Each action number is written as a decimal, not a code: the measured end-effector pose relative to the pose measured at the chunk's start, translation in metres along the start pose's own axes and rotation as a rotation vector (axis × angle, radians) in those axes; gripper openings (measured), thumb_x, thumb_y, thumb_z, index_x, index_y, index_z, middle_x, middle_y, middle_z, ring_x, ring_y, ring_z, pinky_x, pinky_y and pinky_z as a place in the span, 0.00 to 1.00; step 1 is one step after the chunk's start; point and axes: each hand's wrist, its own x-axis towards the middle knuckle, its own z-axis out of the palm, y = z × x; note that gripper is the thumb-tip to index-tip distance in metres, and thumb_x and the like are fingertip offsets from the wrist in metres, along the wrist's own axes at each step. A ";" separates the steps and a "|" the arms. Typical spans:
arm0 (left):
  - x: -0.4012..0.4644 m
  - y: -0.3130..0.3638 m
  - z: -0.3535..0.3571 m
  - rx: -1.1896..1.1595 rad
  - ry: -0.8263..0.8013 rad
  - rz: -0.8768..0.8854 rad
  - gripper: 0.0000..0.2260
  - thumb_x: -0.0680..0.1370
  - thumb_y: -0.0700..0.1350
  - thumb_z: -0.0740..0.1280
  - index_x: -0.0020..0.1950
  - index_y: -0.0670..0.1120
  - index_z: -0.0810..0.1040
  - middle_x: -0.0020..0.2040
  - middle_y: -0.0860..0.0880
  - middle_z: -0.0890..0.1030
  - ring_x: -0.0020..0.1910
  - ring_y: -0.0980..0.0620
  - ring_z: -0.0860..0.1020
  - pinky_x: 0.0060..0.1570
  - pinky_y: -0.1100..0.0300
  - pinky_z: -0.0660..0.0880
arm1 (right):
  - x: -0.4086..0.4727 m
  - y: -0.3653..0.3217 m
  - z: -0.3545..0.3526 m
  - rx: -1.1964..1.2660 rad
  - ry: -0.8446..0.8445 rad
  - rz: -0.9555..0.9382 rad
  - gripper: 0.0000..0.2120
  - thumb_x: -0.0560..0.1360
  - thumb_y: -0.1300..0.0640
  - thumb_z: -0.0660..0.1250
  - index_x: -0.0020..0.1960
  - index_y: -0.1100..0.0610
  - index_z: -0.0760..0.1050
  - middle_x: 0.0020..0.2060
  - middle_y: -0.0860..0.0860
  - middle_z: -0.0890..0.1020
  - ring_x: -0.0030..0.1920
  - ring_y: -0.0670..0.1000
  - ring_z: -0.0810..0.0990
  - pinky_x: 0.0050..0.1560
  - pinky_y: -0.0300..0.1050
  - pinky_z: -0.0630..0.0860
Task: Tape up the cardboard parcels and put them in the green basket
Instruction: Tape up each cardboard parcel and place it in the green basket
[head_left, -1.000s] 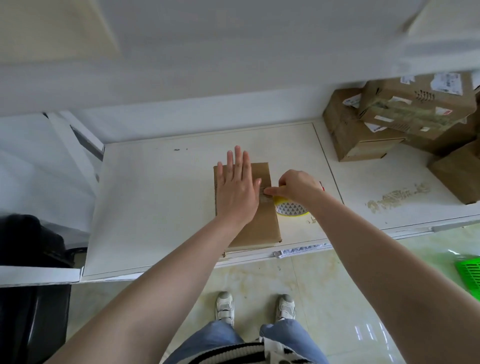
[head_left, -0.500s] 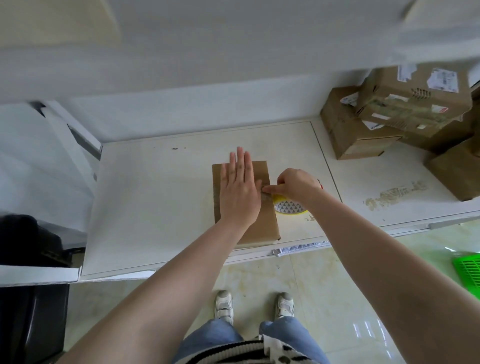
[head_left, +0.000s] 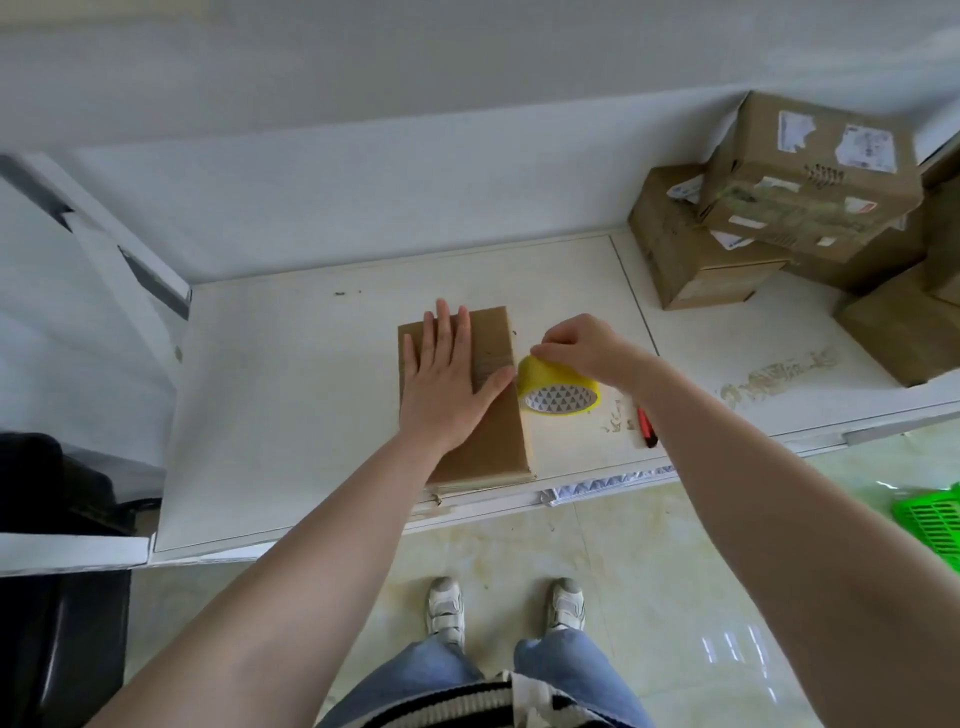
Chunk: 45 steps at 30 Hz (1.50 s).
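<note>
A flat brown cardboard parcel (head_left: 498, 431) lies on the white table (head_left: 291, 405), its near end at the table's front edge. My left hand (head_left: 447, 384) presses flat on the parcel, fingers straight, thumb spread toward the right edge. A strip of clear tape crosses the parcel beside the thumb. Just right of the parcel stands a yellow tape roll (head_left: 558, 387). My right hand (head_left: 582, 348) grips the roll's top with curled fingers. A corner of the green basket (head_left: 932, 514) shows on the floor at the far right.
Several brown cardboard boxes (head_left: 779, 208) with labels are stacked at the table's back right. A red-and-black cutter (head_left: 645, 427) lies by my right forearm. A black chair (head_left: 57, 545) stands at the left. My feet are on the tiled floor below the table.
My right hand has moved right off the parcel, drawing the yellow roll out to the parcel's right edge and into full view. My left hand stays flat on the parcel.
</note>
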 end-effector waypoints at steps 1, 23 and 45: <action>-0.001 -0.007 -0.004 -0.043 -0.011 0.000 0.44 0.71 0.75 0.38 0.78 0.51 0.32 0.78 0.48 0.30 0.77 0.49 0.32 0.75 0.48 0.33 | -0.002 -0.003 -0.004 0.025 -0.006 -0.044 0.15 0.78 0.48 0.67 0.36 0.56 0.79 0.30 0.49 0.74 0.33 0.48 0.72 0.33 0.40 0.67; -0.010 -0.045 -0.046 -0.574 -0.203 -0.354 0.46 0.75 0.68 0.61 0.77 0.57 0.31 0.78 0.48 0.30 0.77 0.44 0.32 0.73 0.36 0.37 | -0.008 -0.066 -0.003 -0.543 0.079 -0.056 0.29 0.69 0.30 0.65 0.28 0.55 0.68 0.26 0.49 0.71 0.28 0.49 0.70 0.29 0.42 0.60; -0.021 -0.032 -0.025 -1.462 -0.187 -0.473 0.22 0.81 0.57 0.61 0.73 0.51 0.65 0.65 0.47 0.78 0.61 0.50 0.78 0.62 0.51 0.74 | -0.008 -0.117 0.010 -0.506 0.216 -0.086 0.18 0.70 0.37 0.68 0.43 0.51 0.82 0.38 0.47 0.80 0.40 0.51 0.78 0.30 0.39 0.64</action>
